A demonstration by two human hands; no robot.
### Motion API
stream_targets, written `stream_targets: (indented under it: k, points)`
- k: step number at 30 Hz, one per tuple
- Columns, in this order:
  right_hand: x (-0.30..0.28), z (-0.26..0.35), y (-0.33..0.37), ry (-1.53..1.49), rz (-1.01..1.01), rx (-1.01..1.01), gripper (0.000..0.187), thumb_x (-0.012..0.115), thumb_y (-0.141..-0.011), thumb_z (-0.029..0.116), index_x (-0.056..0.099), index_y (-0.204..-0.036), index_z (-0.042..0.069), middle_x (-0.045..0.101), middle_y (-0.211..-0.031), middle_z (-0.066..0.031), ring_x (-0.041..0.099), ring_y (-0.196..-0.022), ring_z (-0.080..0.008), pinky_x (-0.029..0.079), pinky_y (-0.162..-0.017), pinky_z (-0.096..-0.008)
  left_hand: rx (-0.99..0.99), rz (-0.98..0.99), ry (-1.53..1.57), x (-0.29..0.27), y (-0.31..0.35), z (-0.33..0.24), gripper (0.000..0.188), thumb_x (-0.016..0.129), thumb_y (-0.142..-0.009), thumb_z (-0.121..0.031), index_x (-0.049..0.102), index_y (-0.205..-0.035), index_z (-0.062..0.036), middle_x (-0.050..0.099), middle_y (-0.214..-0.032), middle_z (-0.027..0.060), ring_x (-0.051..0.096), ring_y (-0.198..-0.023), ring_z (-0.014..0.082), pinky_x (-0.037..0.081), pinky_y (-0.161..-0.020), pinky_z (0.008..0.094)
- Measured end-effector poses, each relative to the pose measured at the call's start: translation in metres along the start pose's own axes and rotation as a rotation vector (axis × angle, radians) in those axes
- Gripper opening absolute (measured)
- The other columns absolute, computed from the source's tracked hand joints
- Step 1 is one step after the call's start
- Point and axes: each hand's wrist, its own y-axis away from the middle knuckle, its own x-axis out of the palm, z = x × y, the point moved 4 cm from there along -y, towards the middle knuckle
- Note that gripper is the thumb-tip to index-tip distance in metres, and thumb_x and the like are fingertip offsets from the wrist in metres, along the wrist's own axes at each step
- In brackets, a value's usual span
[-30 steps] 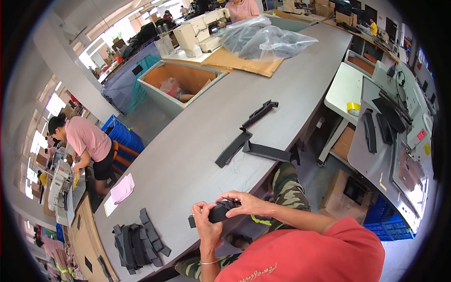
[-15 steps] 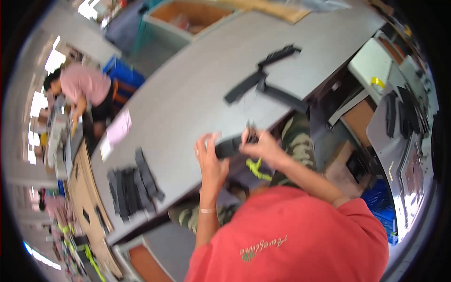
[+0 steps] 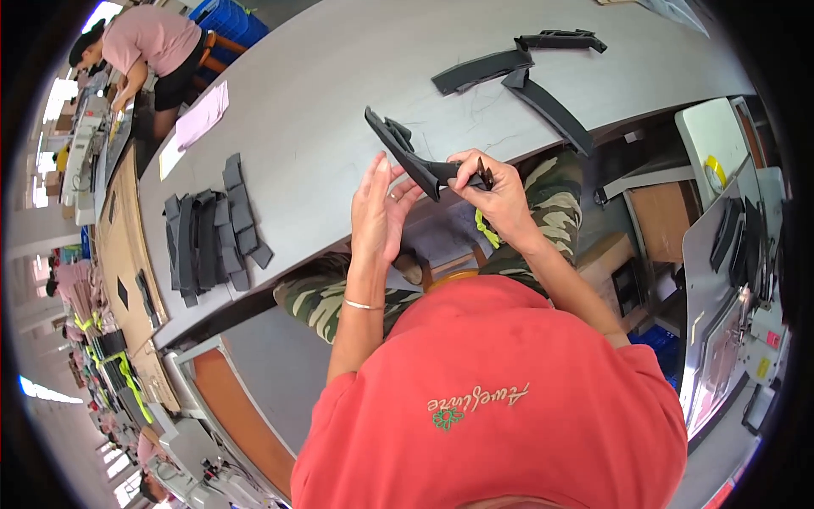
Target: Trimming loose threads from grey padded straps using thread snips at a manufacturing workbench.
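Note:
A black fabric strip (image 3: 403, 157), folded and bent, is held up over the table's near edge. My right hand (image 3: 500, 199) is closed round its right end. Dark pointed tips (image 3: 485, 174) stick out between the right fingers; they look like small snips, but most of that tool is hidden. My left hand (image 3: 379, 208) is beside the strip's left part, fingers stretched and slightly apart, fingertips touching or nearly touching its underside. Farther right on the table lie several similar black strips (image 3: 483, 69), joined end to end.
The grey table (image 3: 314, 110) bears a pile of dark fabric pieces (image 3: 208, 233) at left and a pink sheet (image 3: 203, 114) beyond it. A sewing machine (image 3: 763, 339) stands at right. A co-worker (image 3: 161, 42) bends over a bench at far left.
The strip has risen away from me and tilted, its left end now pointing up. My left fingers have straightened alongside it. The right hand keeps its hold, and the view has shifted.

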Motion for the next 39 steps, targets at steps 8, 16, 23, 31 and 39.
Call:
stream_targets:
  k: [8,16,23,31,39]
  points:
    - [0.009,-0.006,0.008,0.207,0.093,-0.083,0.013,0.067,-0.076,-0.007,0.058,-0.076,0.002,0.061,-0.097,-0.0091,0.058,-0.09,-0.0139,0.044,-0.079,-0.0256,-0.114,-0.054,-0.072,-0.009,-0.014,0.003,0.065,0.071,-0.084,-0.029,0.037,-0.13,0.0021,0.054,-0.107,0.0088,0.054,-0.093,0.0196,0.047,-0.079,0.0363]
    - [0.0,-0.014,0.004,0.181,-0.04,0.043,0.011,0.061,-0.076,-0.008,0.056,-0.076,0.002,0.055,-0.078,-0.002,0.05,-0.077,-0.0094,0.04,-0.07,-0.0229,-0.054,-0.044,-0.031,-0.006,-0.015,-0.005,0.041,0.069,-0.085,-0.02,0.047,-0.114,-0.0009,0.057,-0.102,0.0076,0.055,-0.093,0.0178,0.049,-0.082,0.0394]
    - [0.001,-0.011,0.001,0.299,-0.04,0.099,0.011,0.061,-0.076,0.003,0.054,-0.082,-0.002,0.053,-0.07,-0.0075,0.046,-0.066,-0.011,0.041,-0.063,-0.0272,0.097,0.111,0.055,-0.001,-0.002,-0.021,0.017,0.057,-0.091,-0.007,0.056,-0.107,-0.0032,0.065,-0.102,0.0075,0.064,-0.09,0.0158,0.052,-0.085,0.0309]
    - [0.014,-0.011,0.005,0.149,0.088,0.148,0.01,0.064,-0.079,-0.001,0.056,-0.084,0.0,0.047,-0.07,0.0016,0.039,-0.064,-0.0061,0.035,-0.057,-0.0234,0.132,0.18,0.016,0.0,-0.006,-0.016,0.049,0.054,-0.087,0.004,0.04,-0.132,-0.0037,0.059,-0.117,0.0071,0.058,-0.104,0.0138,0.048,-0.089,0.029]
    - [-0.002,0.0,0.005,0.137,0.065,0.099,0.015,0.066,-0.084,0.006,0.064,-0.099,0.005,0.052,-0.11,-0.0014,0.045,-0.073,-0.006,0.039,-0.066,-0.02,0.206,0.101,-0.019,-0.006,0.004,-0.019,0.075,0.053,-0.082,0.01,0.017,-0.147,-0.0007,0.053,-0.125,0.0099,0.054,-0.096,0.0099,0.046,-0.083,0.0235]
